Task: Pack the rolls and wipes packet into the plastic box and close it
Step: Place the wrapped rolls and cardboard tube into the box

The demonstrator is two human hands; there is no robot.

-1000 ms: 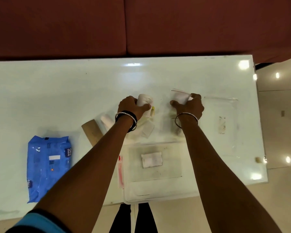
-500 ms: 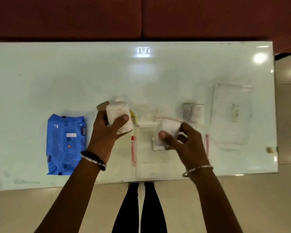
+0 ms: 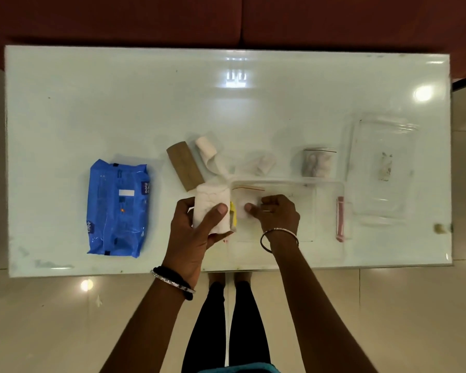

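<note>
My left hand grips a white roll just left of the clear plastic box, which stands open near the table's front edge. My right hand is inside the box, fingers closed on a small clear zip bag with white material in it. The blue wipes packet lies flat on the table at the left. A brown roll, a loose pinkish-white bandage roll and another small white roll lie behind the box. The box's clear lid lies at the right.
A second small zip bag with pale contents sits behind the box, left of the lid. The white table has a dark red sofa behind it. My legs and the tiled floor show below the table's front edge.
Both hands have pulled back from the far items toward the front edge. The left hand's roll now sits beside the box, and the right hand has lowered its zip bag into the box.
</note>
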